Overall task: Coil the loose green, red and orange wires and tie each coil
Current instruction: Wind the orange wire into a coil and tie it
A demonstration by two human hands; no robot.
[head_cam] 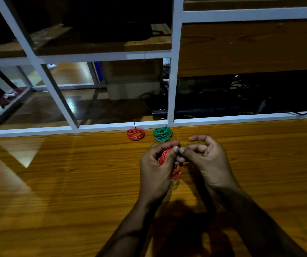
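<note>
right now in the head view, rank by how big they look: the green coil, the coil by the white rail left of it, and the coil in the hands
1. Green coil and the red-orange coil left of it: about alike, no ranking.
2. Held coil: unsure; the left hand and right hand cover much of it, and it sits nearer the camera.

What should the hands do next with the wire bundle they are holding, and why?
Probably finish twisting the tie tight. The left hand grips the coil in hand, and the right hand pinches something small and dark at its top, likely the tie. The red coil and green coil already lie on the table, each with a dark tie end sticking up.
</note>
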